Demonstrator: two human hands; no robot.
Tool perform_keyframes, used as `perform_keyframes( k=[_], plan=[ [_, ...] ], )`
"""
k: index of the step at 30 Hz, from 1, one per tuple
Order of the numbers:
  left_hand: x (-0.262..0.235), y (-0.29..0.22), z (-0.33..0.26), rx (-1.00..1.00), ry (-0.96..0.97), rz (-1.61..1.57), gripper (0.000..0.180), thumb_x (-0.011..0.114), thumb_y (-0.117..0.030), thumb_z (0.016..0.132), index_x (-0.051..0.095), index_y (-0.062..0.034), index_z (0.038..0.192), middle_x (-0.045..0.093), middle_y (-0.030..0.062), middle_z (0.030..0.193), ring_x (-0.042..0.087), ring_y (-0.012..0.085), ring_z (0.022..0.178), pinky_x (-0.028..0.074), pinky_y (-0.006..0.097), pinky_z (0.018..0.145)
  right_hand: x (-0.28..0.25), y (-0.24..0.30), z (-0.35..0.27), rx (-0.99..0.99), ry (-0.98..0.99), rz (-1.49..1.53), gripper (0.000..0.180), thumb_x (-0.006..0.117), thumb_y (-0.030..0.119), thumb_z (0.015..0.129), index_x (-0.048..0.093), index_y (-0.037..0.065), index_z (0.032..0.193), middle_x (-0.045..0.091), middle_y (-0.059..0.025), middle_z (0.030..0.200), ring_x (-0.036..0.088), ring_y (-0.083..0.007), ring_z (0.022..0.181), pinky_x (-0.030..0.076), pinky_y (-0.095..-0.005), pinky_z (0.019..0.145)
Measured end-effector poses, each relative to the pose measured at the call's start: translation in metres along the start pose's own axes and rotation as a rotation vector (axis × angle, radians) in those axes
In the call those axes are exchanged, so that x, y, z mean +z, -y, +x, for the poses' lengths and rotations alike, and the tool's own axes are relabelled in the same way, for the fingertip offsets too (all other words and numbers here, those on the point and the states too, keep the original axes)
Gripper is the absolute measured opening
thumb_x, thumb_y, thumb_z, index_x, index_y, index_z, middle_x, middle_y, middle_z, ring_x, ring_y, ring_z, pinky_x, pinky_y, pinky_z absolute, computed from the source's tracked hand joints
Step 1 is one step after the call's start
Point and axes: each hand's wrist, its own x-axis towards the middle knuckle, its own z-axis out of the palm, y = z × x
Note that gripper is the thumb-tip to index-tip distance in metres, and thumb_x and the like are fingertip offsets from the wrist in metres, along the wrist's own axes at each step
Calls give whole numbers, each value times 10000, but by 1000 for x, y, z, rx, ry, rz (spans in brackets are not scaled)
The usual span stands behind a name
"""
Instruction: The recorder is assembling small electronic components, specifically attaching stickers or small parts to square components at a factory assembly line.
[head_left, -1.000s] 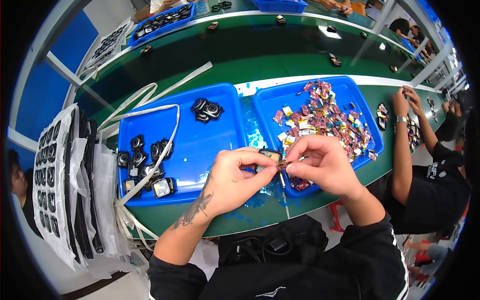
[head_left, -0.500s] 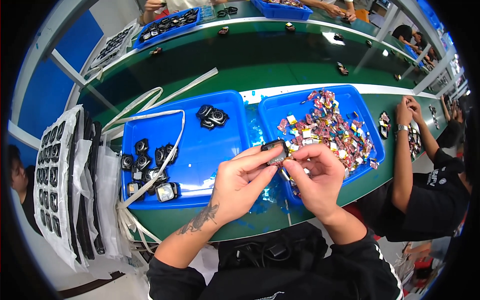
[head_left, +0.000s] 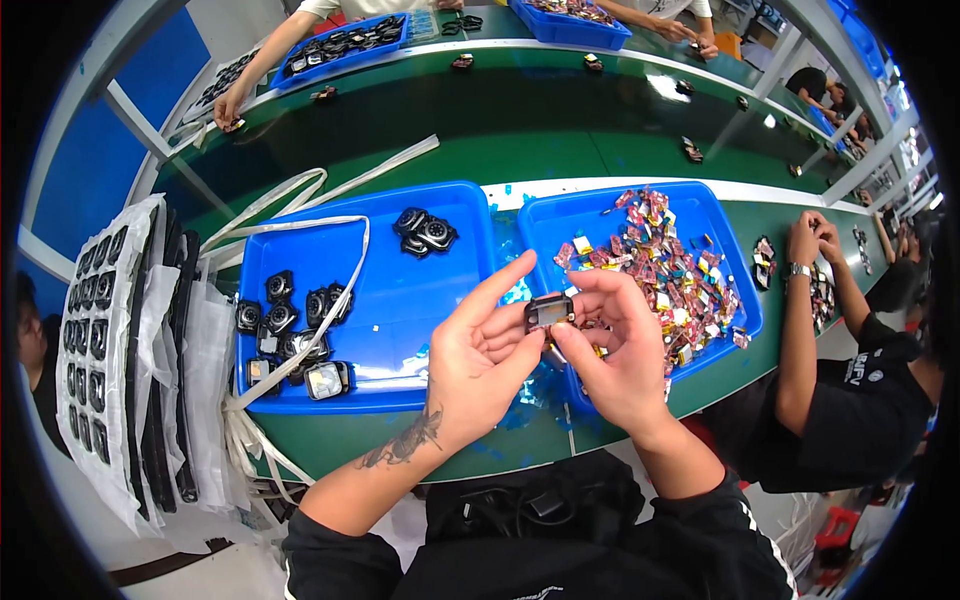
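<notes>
A small black watch case (head_left: 541, 314) with a greyish face or inside is held between my two hands, above the gap between two blue trays. My left hand (head_left: 478, 362) has its thumb and lower fingers at the case's left side, with the index finger raised off it. My right hand (head_left: 622, 362) pinches the case's right side between thumb and fingers. Beneath and beyond my right hand lies a heap of small red, white and yellow electronic parts (head_left: 650, 235) in the right tray (head_left: 748, 285). Several black watch cases (head_left: 285, 318) lie in the left tray (head_left: 400, 398).
A white strap (head_left: 362, 262) crosses the left tray. Stacked, wrapped trays of watch cases (head_left: 95, 335) stand at far left. Beyond runs a green belt (head_left: 480, 105) carrying scattered parts. A co-worker's arms (head_left: 805, 320) are close on the right; another person's hand (head_left: 230, 105) reaches the belt.
My left index finger has lifted off the case, and the case has tipped a little. Across the belt, a co-worker's arm has stretched out to the left. Parts on the belt have shifted slightly right.
</notes>
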Motion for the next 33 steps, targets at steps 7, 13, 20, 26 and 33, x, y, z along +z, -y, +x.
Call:
perform_keyframes(
  k=[7, 13, 20, 26, 33],
  plan=[
    [-4, 12, 3, -5, -103, -117, 487, 535, 96, 894, 393, -11, 1347, 615, 193, 1170, 648, 200, 1020, 536, 286, 874, 6, 2, 12, -223, 118, -313, 401, 676, -59, 795, 571, 23, 1173, 614, -94, 869, 647, -168, 774, 575, -290, 684],
    [-8, 16, 5, 379, -207, 647, 694, 642, 23, 837, 282, 3, 1430, 399, 229, 1414, 554, 325, 1176, 480, 413, 945, -11, 15, 126, -47, 488, -432, 422, 677, 9, 794, 537, 14, 1192, 647, -47, 717, 633, -95, 684, 497, -249, 629],
    [0, 15, 4, 961, 2, 1260, 406, 757, -63, 705, 616, -12, 1083, 607, 101, 909, 588, 272, 866, 493, 379, 757, -33, -100, 270, 159, 221, -735, 606, 872, 171, 611, 618, -2, 1133, 664, -180, 1022, 662, -273, 902, 534, -352, 807],
    [-4, 15, 3, 1005, 63, 1285, 242, 786, -106, 673, 549, -96, 628, 429, 11, 579, 453, 192, 565, 357, 327, 498, -12, -69, 229, -459, 46, -1044, 293, 716, 143, 729, 681, 59, 1007, 672, -184, 952, 648, -337, 924, 516, -415, 840],
    [-8, 16, 5, 1023, 96, 1231, 216, 771, -77, 671, 559, -80, 630, 442, 19, 569, 467, 185, 525, 361, 317, 462, 112, -38, 138, -723, 544, -980, 322, 680, 310, 805, 645, 35, 970, 641, -183, 866, 668, -333, 879, 553, -428, 674]
  ],
)
